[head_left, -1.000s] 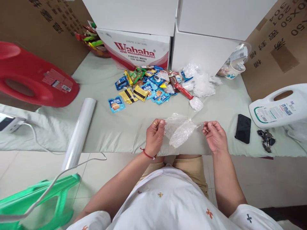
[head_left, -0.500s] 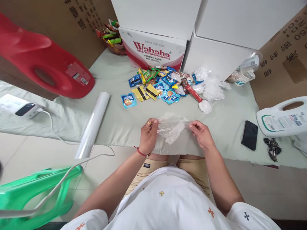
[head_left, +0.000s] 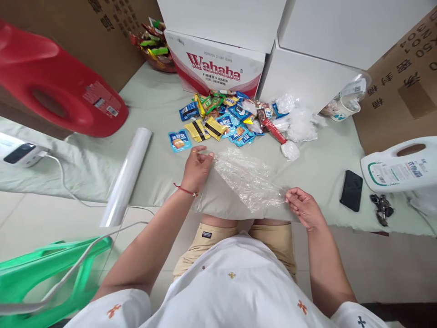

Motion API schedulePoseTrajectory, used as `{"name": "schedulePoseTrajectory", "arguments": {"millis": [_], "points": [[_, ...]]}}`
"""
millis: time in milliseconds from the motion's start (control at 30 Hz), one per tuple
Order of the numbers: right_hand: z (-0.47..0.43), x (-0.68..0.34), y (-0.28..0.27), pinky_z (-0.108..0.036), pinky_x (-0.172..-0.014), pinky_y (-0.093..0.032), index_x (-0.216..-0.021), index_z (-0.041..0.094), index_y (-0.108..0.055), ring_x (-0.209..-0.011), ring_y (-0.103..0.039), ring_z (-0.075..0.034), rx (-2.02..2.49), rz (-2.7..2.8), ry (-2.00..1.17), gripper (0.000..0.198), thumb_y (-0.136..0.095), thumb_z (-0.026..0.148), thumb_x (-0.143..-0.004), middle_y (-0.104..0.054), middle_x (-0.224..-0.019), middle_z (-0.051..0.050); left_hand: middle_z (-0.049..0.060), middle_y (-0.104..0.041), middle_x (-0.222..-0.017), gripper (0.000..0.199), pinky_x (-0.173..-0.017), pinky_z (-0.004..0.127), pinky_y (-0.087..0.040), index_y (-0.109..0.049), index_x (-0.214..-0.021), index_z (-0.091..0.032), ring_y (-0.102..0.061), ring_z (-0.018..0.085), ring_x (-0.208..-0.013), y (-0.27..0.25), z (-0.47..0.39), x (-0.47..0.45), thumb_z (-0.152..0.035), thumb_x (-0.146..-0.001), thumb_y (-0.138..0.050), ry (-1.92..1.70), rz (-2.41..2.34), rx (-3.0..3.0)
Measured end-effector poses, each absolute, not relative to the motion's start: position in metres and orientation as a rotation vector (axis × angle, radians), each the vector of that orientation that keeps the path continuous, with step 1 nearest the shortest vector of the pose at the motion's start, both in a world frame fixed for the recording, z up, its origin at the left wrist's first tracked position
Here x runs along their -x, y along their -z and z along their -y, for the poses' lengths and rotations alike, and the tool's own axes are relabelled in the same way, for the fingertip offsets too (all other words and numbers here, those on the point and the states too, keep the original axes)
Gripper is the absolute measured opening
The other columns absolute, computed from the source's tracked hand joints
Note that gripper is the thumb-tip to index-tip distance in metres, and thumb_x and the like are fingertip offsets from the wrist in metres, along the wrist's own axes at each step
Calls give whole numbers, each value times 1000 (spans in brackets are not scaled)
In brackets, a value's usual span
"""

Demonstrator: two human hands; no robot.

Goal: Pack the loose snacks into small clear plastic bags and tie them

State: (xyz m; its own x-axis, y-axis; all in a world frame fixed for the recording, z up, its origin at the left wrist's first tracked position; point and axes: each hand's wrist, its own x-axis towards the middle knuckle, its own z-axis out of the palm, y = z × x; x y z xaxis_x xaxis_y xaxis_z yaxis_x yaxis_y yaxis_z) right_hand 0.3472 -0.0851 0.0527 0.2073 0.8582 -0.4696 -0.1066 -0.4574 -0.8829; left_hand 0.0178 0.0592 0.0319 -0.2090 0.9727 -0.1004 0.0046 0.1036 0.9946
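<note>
A thin, crinkled piece of clear plastic film [head_left: 247, 177] is spread slantwise between my two hands over the cloth-covered table; whether it is a bag or a flat sheet I cannot tell. My left hand [head_left: 198, 171], with a red string bracelet at the wrist, pinches its upper left corner near the thumb tip. Lower down, my right hand [head_left: 305, 207] grips the opposite end between thumb and fingers. Just beyond my left hand lies a blue snack packet [head_left: 179, 140]. Past the film is a heap of small wrapped snacks [head_left: 235, 118], with crumpled clear plastic [head_left: 302, 123] at its right.
A Wahaha carton [head_left: 215, 68] and white boxes stand behind. At left are a red jug [head_left: 61, 86], a white roll [head_left: 128, 175] and a green stool [head_left: 54, 278]. A phone [head_left: 351, 191], keys [head_left: 382, 209] and a white jug [head_left: 399, 165] lie at right.
My hands have moved apart, the left up and leftward, the right down and rightward. Bunched before, the plastic film is now drawn out wider between them.
</note>
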Motion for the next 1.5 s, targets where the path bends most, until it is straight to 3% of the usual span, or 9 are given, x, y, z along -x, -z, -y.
{"name": "schedulePoseTrajectory", "arguments": {"millis": [133, 200, 400, 600, 767, 967, 1233, 1367, 1500], "points": [[94, -334, -43, -20, -40, -23, -80, 19, -66, -46, -32, -6, 1657, 741, -1230, 42, -86, 54, -69, -58, -65, 3, 0, -57, -92, 34, -69, 22, -41, -58, -105, -18, -54, 12, -85, -47, -38, -30, -24, -79, -78, -1442, -1610, -1160], [101, -324, -46, -22, -45, -32, -85, 21, -69, -52, -39, -9, 1676, 863, -1024, 33, -80, 51, -79, -59, -70, 2, -1, -57, -81, 20, -67, 23, -42, -59, -91, -19, -53, 11, -74, -57, -14, -44, -32, -85, -73, -1357, -1469, -1200], [114, -283, -70, -28, -62, -47, -101, 28, -75, -70, -57, -14, 1543, 1541, -549, 14, -63, 24, -96, -63, -88, -3, 0, -60, -75, 43, -50, 23, -39, -58, -86, -19, -55, 13, -63, -69, 45, -92, -62, -87, -64, -734, -1032, -964], [112, -265, -77, -27, -57, -46, -106, 28, -72, -65, -55, -13, 1428, 1515, -626, 16, -60, 21, -98, -61, -87, -2, -3, -50, -72, 43, -52, 22, -35, -54, -80, -20, -42, 10, -62, -69, 63, -100, -59, -85, -69, -914, -1214, -1001], [114, -256, -76, -29, -65, -50, -113, 30, -73, -76, -59, -17, 1352, 1816, -405, 28, -53, 15, -99, -62, -88, -5, 0, -55, -82, 43, -55, 23, -43, -58, -86, -20, -53, 13, -72, -78, 77, -96, -63, -89, -62, -844, -1003, -800], [125, -244, -77, -31, -69, -52, -121, 27, -70, -76, -58, -17, 1172, 2058, -414, 29, -56, 15, -98, -67, -88, -4, -3, -55, -73, 34, -62, 21, -44, -58, -75, -19, -51, 9, -67, -75, 77, -91, -44, -75, -81, -945, -1103, -626], [138, -276, -63, -29, -60, -53, -110, 29, -71, -70, -61, -15, 1482, 1617, -603, 19, -57, 21, -100, -64, -92, -4, 6, -67, -100, 33, -72, 28, -56, -57, -72, -20, -64, 18, -90, -71, 76, -63, -40, -68, -83, -984, -1097, -417], [134, -264, -57, -37, -72, -58, -129, 32, -62, -92, -64, -22, 1387, 1829, -413, 36, -66, 23, -95, -63, -110, -9, 6, -66, -106, 34, -78, 34, -59, -58, -74, -19, -65, 22, -100, -71, 77, -59, -40, -68, -84, -985, -1063, -390], [129, -235, -56, -42, -82, -55, -135, 30, -58, -100, -62, -26, 1260, 2099, -236, 48, -74, 34, -91, -63, -121, -12, 3, -63, -99, 31, -68, 26, -53, -61, -77, -19, -59, 14, -81, -75, 82, -64, -43, -73, -81, -986, -1103, -550]]}}
